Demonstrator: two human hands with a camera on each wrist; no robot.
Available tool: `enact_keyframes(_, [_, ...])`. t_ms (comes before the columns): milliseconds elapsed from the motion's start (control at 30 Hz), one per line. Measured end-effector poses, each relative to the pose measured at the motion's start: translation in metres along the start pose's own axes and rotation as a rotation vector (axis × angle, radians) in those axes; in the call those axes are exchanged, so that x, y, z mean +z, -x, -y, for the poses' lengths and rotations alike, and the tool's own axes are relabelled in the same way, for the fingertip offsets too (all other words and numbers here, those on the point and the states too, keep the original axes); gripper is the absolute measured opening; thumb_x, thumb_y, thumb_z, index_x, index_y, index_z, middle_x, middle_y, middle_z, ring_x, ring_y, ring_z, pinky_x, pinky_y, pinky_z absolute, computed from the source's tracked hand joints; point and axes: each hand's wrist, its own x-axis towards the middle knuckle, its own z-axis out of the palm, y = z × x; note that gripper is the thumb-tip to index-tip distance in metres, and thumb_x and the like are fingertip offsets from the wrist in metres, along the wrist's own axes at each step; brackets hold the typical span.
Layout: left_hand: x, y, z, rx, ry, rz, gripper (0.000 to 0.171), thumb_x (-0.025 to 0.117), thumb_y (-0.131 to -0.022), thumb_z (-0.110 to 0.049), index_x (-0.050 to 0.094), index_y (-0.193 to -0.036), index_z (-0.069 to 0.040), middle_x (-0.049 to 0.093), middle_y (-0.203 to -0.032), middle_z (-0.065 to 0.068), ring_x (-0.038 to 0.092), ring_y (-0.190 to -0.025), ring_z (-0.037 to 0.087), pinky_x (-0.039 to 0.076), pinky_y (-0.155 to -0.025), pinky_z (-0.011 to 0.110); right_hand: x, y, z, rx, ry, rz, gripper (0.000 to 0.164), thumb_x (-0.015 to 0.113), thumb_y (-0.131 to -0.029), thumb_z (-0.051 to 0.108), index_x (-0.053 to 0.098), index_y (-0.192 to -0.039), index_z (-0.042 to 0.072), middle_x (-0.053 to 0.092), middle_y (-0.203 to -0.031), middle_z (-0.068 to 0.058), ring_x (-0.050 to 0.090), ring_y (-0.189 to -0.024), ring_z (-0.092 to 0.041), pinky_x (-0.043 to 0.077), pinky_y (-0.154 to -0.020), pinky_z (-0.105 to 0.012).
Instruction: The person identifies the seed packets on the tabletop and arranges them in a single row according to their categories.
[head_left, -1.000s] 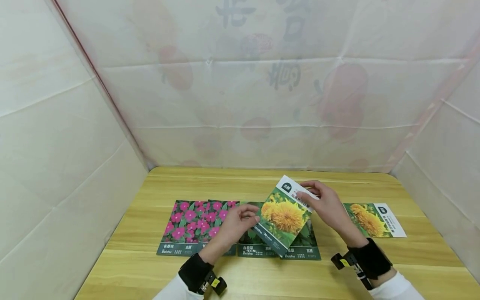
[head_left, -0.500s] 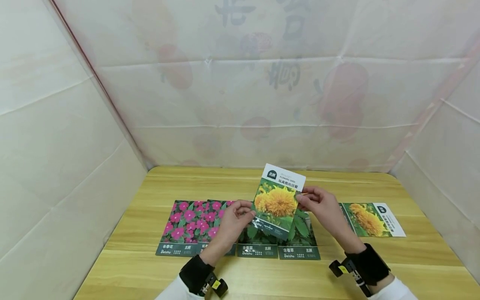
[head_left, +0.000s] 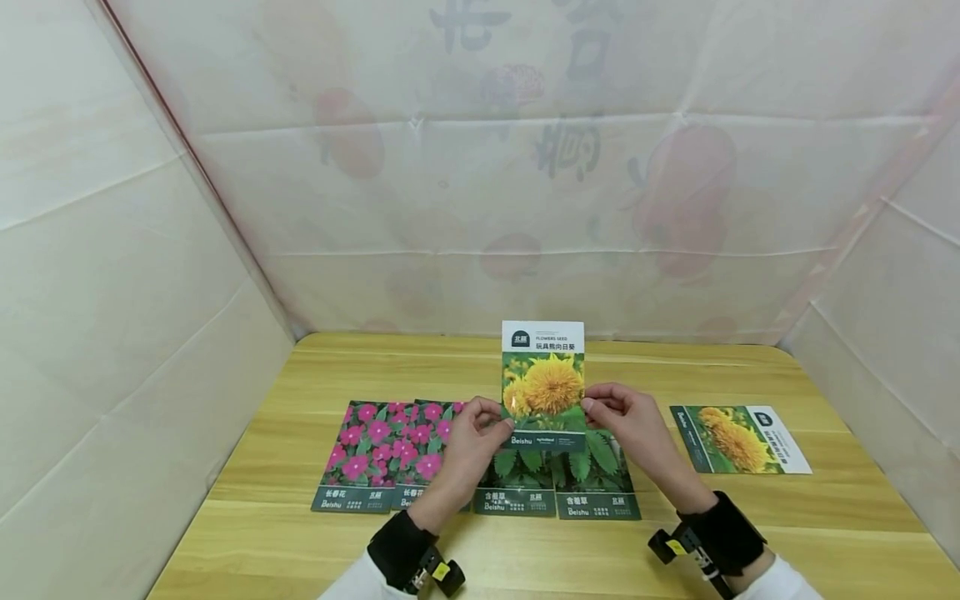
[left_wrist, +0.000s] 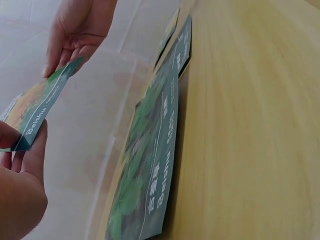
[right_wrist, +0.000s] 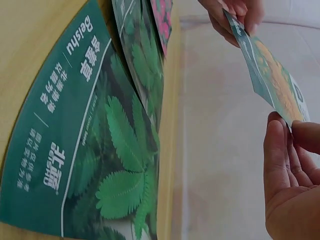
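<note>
A seed packet (head_left: 551,383) with yellow sunflowers and a white top is held upright above the table, its print facing me. My left hand (head_left: 474,442) pinches its lower left edge between thumb and fingers. The right hand (head_left: 633,433) pinches the lower right edge. In the left wrist view the raised packet (left_wrist: 37,107) spans both hands, well off the table. Beneath it lie two green-leaf packets (head_left: 517,492) (head_left: 597,483) side by side, their upper parts partly hidden by the raised packet.
Two pink-flower packets (head_left: 367,446) (head_left: 429,437) lie overlapping at the left. Another yellow sunflower packet (head_left: 738,439) lies sideways at the right. Light cloth walls (head_left: 450,292) enclose the wooden table (head_left: 247,533) at the back and sides.
The held sunflower packet has risen and turned from a slant to upright. The right hand has shifted left and down along its edge, and the packet lying at the right shows more fully.
</note>
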Motion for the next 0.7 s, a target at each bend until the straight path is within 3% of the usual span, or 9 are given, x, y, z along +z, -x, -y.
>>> enact_keyframes(33, [0.001,0.000,-0.001,-0.004,0.003,0.000,0.025,0.068,-0.101,-0.014,0.055,-0.118,-0.001,0.065,-0.103,0.008,0.066,-0.090,0.018,0.055,-0.084,0.041,0.001,0.000,0.000,-0.014,0.003,-0.001,0.036,0.067,-0.102,0.036,0.063,-0.132,0.017,0.069,-0.118,-0.009,0.070,-0.100,-0.024,0.061,-0.084,-0.034])
enact_keyframes(100, [0.002,0.001,-0.001,-0.009,0.006,0.006,0.024,0.066,-0.102,-0.013,0.053,-0.117,0.000,0.063,-0.100,0.007,0.060,-0.080,0.016,0.051,-0.079,0.037,0.004,0.007,0.025,-0.070,-0.033,0.030,0.033,0.065,-0.105,0.028,0.064,-0.132,0.009,0.070,-0.117,-0.012,0.070,-0.098,-0.024,0.061,-0.085,-0.034])
enact_keyframes(267, [0.006,0.003,-0.002,-0.011,0.011,0.029,0.022,0.064,-0.103,-0.012,0.051,-0.115,0.001,0.057,-0.095,0.007,0.045,-0.069,0.017,0.038,-0.072,0.038,0.005,0.007,0.024,-0.079,-0.017,0.002,0.032,0.065,-0.105,0.028,0.065,-0.130,0.009,0.071,-0.114,-0.011,0.070,-0.095,-0.024,0.061,-0.083,-0.034])
enact_keyframes(333, [0.007,0.003,-0.001,-0.010,0.018,0.035,0.021,0.064,-0.103,-0.011,0.050,-0.113,0.001,0.056,-0.095,0.007,0.049,-0.072,0.018,0.038,-0.073,0.039,0.002,0.000,-0.003,-0.033,0.041,-0.043,0.034,0.067,-0.102,0.037,0.065,-0.130,0.018,0.071,-0.115,-0.007,0.071,-0.095,-0.022,0.062,-0.081,-0.033])
enact_keyframes(567, [0.010,0.003,0.003,-0.003,0.027,0.041,0.021,0.063,-0.104,-0.010,0.046,-0.111,0.001,0.057,-0.106,0.010,0.067,-0.097,0.023,0.045,-0.079,0.038,-0.002,-0.001,-0.018,-0.032,0.101,-0.032,0.034,0.064,-0.102,0.044,0.063,-0.131,0.025,0.070,-0.117,0.001,0.070,-0.098,-0.018,0.061,-0.083,-0.032])
enact_keyframes(700, [0.010,0.003,0.001,-0.014,0.025,0.045,0.022,0.064,-0.104,-0.011,0.048,-0.115,0.000,0.058,-0.115,0.011,0.069,-0.109,0.029,0.051,-0.088,0.038,-0.004,0.000,-0.017,-0.011,0.117,-0.043,0.034,0.065,-0.102,0.047,0.064,-0.129,0.027,0.070,-0.115,0.001,0.070,-0.097,-0.018,0.061,-0.082,-0.032])
